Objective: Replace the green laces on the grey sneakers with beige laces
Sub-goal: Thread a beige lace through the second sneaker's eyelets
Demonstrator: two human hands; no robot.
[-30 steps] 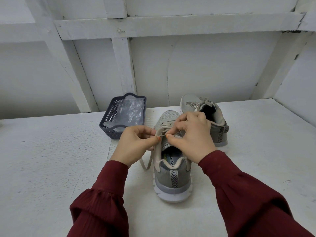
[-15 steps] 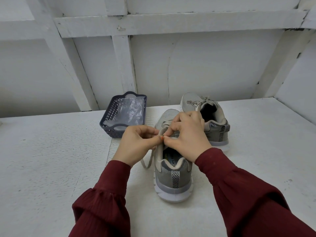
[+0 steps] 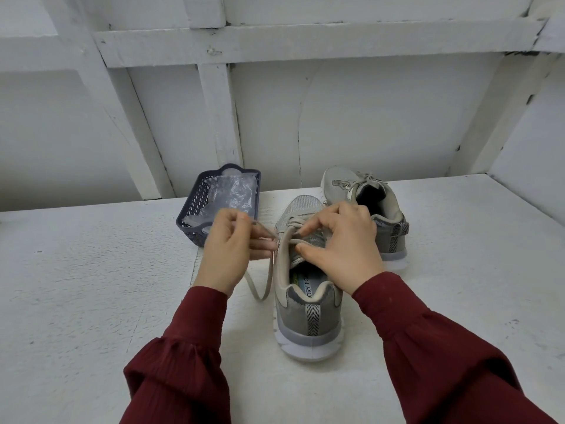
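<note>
Dark basket (image 3: pixel 195 209) holding crumpled plastic (image 3: pixel 234 194)

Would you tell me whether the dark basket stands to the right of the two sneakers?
No, the basket stands to the left of both the near sneaker and the far sneaker.

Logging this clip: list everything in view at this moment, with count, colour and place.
near grey mesh sneaker: one, grey with white sole, mid-table, heel toward camera.
far grey mesh sneaker: one, grey, behind it on the right, laced beige.
flat beige lace: one, beige, partly threaded in near sneaker, loop hanging left.
perforated dark blue plastic basket: one, dark blue, far left of sneakers.
crumpled clear plastic bag: one, clear, inside basket.
rough white table: one, white, under everything.
dark red sleeves: two, on both forearms.
left hand: one, pinches lace beside near sneaker.
right hand: one, fingers on near sneaker's lace rows.
</note>
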